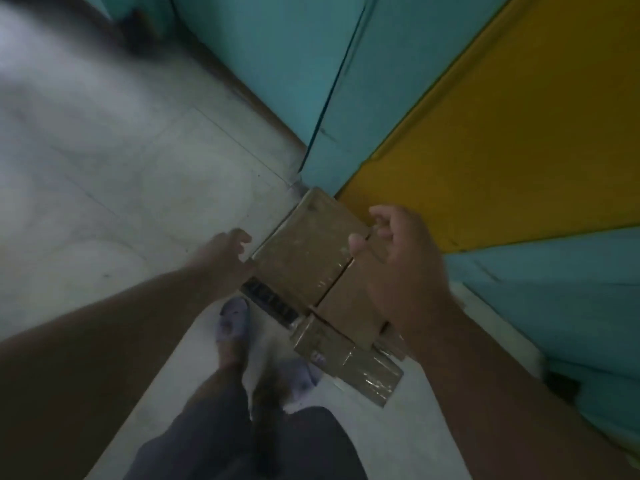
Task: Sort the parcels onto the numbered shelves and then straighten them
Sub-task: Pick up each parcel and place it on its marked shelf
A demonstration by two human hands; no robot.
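A pale tiled floor (138, 174) is seen from above, teal and yellow panels at far right. Brown parcels (346, 306) are piled beside them. The largest parcel (304, 251) is flanked by the left hand (225, 252) and right hand (398, 258), both spread, nothing gripped. Pickup appears under way; both sides need clasping next. No shelves are visible.

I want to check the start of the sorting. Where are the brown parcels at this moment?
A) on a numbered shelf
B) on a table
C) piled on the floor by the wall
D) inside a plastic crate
C: the brown parcels lie stacked on the pale floor beside the teal and yellow wall, with both hands reaching down toward them.
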